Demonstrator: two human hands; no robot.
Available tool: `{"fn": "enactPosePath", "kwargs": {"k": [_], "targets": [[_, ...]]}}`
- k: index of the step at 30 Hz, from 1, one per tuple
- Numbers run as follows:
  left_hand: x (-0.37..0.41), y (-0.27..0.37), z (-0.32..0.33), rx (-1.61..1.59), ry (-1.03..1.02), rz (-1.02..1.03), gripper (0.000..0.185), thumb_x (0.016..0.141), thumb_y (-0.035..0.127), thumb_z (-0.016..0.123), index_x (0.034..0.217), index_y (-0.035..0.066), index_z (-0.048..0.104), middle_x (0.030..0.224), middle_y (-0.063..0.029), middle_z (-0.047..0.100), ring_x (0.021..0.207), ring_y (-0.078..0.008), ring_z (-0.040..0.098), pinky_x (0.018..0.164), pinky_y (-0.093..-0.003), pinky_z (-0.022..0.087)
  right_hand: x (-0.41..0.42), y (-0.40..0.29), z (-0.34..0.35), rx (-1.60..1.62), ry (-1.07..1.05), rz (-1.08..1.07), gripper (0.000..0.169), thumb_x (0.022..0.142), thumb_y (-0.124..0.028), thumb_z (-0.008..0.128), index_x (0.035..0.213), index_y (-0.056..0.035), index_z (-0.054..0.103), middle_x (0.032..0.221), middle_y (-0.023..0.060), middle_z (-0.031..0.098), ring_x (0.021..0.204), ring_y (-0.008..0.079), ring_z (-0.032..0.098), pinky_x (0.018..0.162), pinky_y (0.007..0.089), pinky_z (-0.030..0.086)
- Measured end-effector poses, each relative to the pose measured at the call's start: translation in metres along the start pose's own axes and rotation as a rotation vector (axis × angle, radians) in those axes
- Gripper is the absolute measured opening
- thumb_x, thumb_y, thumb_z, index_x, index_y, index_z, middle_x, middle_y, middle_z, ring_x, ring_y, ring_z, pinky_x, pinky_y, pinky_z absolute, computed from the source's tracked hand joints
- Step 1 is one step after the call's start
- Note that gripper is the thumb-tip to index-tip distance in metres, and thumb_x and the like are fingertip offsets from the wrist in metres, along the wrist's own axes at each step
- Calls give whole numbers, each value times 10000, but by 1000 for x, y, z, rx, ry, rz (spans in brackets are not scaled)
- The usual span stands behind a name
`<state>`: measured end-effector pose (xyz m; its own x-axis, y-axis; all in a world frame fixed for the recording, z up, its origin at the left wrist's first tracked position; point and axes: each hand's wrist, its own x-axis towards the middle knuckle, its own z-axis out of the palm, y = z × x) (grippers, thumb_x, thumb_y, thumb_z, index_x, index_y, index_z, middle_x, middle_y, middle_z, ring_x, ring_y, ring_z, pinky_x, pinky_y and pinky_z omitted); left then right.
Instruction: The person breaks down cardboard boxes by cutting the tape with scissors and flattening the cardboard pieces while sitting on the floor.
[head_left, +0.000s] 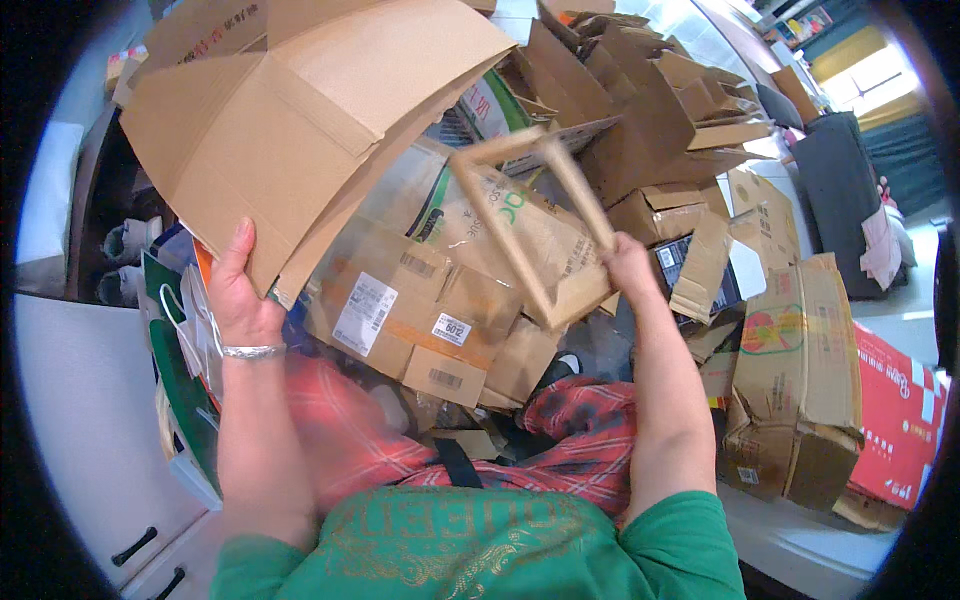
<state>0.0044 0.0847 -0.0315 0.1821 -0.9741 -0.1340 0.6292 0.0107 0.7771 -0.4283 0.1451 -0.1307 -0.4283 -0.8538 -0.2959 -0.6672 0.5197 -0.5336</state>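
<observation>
My left hand (247, 292) grips the lower edge of a large flattened cardboard box (262, 142), its thumb on the upper face and its fingers hidden beneath. My right hand (630, 266) holds a corner of a rectangular cardboard frame (499, 232), open in the middle and slightly blurred. Under the frame and in front of my legs lies a flattened cardboard box (390, 285) with white labels, barcodes and orange tape. Another printed cardboard sheet (525, 217) shows through the frame's opening.
A heap of flattened cardboard (637, 97) stands beyond the frame. At right are an upright worn carton (795, 382) and a red box (896, 412). Paper bags (169, 352) stand at left beside a white cabinet (90, 405) and shoes (127, 244). A dark sofa (840, 195) is farther off.
</observation>
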Motion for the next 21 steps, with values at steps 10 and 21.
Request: {"fn": "enactPosePath", "kwargs": {"k": [10, 21], "targets": [[-25, -31, 18, -139, -71, -259, 420, 797, 68, 547, 1192, 30, 409, 1109, -113, 531, 986, -269, 535, 854, -421, 439, -85, -80, 31, 1434, -433, -56, 887, 682, -441, 681, 1345, -124, 185, 1304, 147, 347, 1200, 276, 348, 950, 488, 309], [-81, -73, 42, 44, -357, -293, 492, 751, 25, 568, 1210, 38, 392, 1136, -97, 510, 1020, -246, 513, 877, -403, 426, -102, -133, 12, 1928, -280, 85, 609, 651, -234, 724, 1170, -87, 442, 1148, 92, 505, 1096, 253, 450, 918, 455, 364]]}}
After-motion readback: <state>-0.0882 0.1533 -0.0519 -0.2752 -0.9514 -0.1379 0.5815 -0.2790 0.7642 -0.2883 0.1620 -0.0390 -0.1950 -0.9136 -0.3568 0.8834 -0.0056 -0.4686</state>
